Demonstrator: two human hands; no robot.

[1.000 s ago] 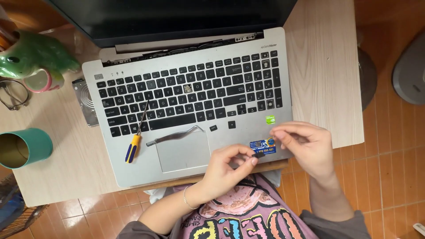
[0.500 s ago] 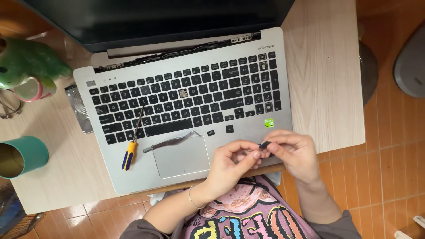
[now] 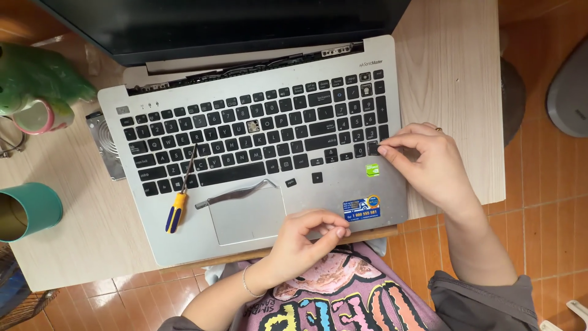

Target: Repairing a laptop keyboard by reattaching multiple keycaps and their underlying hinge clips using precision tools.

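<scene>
Closest in, the left hand (image 3: 303, 236) is resting at the front lip of the silver laptop with the black keyboard (image 3: 257, 159), its fingers (image 3: 335, 232) curling loosely together and the fingertips lying on the palm rest; whether anything small is sitting between them, I cannot tell. Just beyond it, a blue rectangular sticker (image 3: 361, 208) is sitting on the palm rest, and to its left a thin grey curved metal strip (image 3: 236, 193) is lying across the top edge of the grey touchpad (image 3: 248, 217). Further left, a screwdriver with a yellow and blue handle (image 3: 176, 211) is lying tilted, its handle on the palm rest and its shaft pointing up onto the keys. Two loose black keycaps (image 3: 304, 180) are lying on the bare metal below the keyboard. Moving up, the right hand (image 3: 429, 162) is reaching in from the right, thumb and forefinger pinching a small black keycap (image 3: 373, 148) at the lower right corner of the keyboard, beside a small green sticker (image 3: 372, 170). One key near the middle (image 3: 252, 127) is showing pale. The laptop is sitting on a pale wooden desk (image 3: 453, 73); at the left edge a teal cylindrical cup (image 3: 27, 211) and a green mug with a pink rim (image 3: 37, 92) are standing.
</scene>
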